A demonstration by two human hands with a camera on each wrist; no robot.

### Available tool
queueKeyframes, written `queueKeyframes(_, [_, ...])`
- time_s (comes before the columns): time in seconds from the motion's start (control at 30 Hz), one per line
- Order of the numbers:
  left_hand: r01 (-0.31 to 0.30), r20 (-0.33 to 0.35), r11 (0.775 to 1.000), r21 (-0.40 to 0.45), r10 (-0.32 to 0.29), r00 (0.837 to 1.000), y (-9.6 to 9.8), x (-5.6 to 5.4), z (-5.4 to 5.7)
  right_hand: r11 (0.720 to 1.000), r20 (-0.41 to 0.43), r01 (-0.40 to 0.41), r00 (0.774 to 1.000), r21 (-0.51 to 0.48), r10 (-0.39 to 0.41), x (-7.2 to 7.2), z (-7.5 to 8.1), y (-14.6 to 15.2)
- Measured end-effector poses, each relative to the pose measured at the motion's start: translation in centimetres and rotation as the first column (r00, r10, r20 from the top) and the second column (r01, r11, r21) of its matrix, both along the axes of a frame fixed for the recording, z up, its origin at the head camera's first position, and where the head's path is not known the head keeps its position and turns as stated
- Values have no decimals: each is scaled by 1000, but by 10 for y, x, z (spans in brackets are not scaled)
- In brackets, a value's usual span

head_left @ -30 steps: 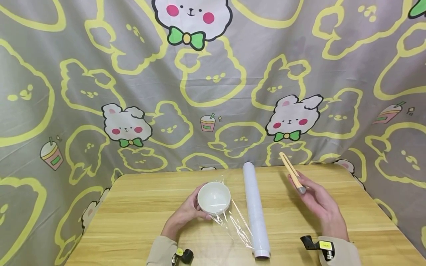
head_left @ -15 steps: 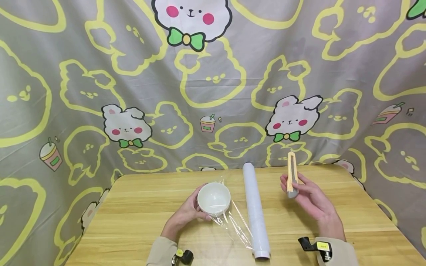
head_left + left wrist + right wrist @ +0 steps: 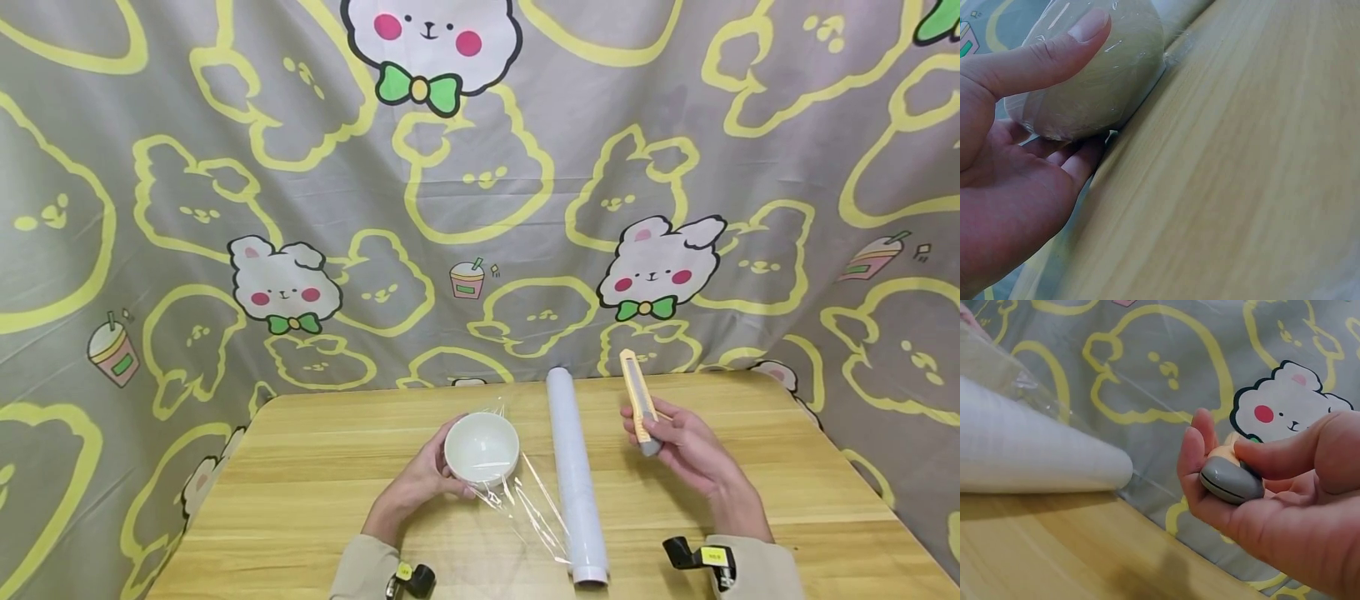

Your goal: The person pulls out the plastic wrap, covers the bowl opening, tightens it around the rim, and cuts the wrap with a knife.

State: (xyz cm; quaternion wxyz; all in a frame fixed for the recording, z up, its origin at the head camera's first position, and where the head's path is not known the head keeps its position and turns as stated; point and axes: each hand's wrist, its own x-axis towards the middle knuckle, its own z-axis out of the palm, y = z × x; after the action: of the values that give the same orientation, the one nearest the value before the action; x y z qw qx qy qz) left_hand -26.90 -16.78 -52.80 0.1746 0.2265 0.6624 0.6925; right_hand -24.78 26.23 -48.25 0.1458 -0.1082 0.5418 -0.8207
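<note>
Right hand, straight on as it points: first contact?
Probably the patterned curtain, the cutter in the right hand leading; the film roll lies just left of that line, depth unclear.

Head view faces forward and down over wooden tabletop [image 3: 300, 467]; close-range wrist views share its white bowl [image 3: 472, 440] (left), utility knife [image 3: 638, 398] (right).

Gray curtain [image 3: 525, 254] in bkgd, hanging behind & at L + R of lt. wood-grain table [image 3: 285, 483]. Prints: yellow animal outlines [image 3: 474, 237], white animal faces [image 3: 285, 279] w/ green bows [image 3: 418, 89], 3 pink cups [image 3: 467, 281] in head view.
</note>
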Motion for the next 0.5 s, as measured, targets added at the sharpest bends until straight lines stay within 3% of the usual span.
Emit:
queueKeyframes(0.23, [-8,10,1000,-2,8,1000,1,1,1,988,-49,26,999,155,-19,-2,-8,-2])
queueKeyframes(0.5, [-11,8,1000,-9,11,1000,1,0,0,986,-67,16,998,166,-5,-1,-6,-6])
